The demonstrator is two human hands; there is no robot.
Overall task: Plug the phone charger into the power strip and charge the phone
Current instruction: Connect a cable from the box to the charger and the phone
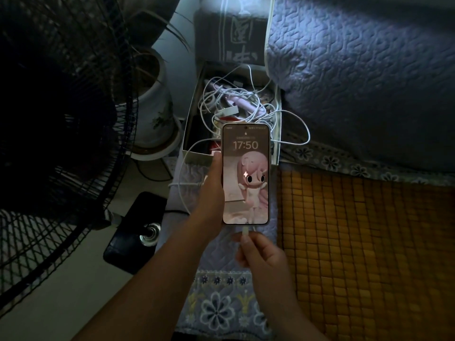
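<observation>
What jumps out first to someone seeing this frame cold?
The lit phone at centre, screen showing 17:50, held upright in the left hand. Just below it, the right hand pinches the white charger plug at the phone's bottom edge. Behind, an open box holds tangled white cables; a dark fan fills the left side.

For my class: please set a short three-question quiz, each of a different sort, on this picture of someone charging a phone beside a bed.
1. True or false: the lit pink-cased phone is held in the left hand.
2. What do the right hand's fingertips pinch?
A. a fan blade
B. the white cable plug at the phone's bottom edge
C. a flowerpot
3. Fill in: the open cardboard box behind the phone holds tangled white ____.

Key: 1 true; 2 B; 3 cables.
</observation>
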